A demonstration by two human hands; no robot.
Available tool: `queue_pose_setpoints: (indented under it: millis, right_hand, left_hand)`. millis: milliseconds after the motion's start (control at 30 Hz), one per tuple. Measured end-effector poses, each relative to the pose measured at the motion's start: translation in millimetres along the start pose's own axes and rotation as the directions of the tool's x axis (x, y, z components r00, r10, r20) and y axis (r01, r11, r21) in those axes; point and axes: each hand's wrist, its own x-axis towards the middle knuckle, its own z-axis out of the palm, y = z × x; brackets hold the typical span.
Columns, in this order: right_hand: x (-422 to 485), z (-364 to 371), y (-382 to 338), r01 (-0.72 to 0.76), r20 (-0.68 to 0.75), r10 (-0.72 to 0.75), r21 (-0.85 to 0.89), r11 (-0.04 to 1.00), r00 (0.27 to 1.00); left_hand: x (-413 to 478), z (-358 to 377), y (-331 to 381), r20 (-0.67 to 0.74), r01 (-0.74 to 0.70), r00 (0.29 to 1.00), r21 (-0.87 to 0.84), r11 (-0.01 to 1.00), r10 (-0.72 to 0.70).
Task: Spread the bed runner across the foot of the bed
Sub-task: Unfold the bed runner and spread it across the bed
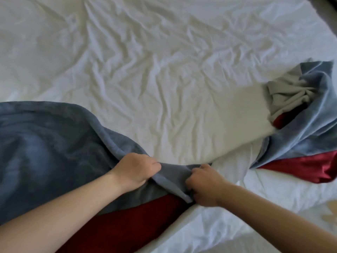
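Rumpled bed runner (54,139) in left hand (135,169), right hand (204,185)

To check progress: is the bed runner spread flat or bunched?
Bunched. The bed runner is gathered narrow where the left hand and right hand grip it, and its right end lies crumpled.

The bed runner (54,136) is a dusty slate blue on its upper face, faintly mottled with darker and lighter patches. Where it turns over, its underside shows deep crimson with a slight sheen. At its bunched right end a pale grey layer shows too. The bed sheet (164,70) is plain white, unpatterned, its creases shaded cream-grey.
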Motion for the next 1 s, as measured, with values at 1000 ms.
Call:
queue_pose_setpoints:
  millis: [1000]
  right_hand:
    - [5,-46,130,-0.171,-0.251,0.368,0.568,0.805,0.895]
  left_hand:
    - [76,-20,12,0.081,0.374,0.924,-0.411,0.832,-0.375]
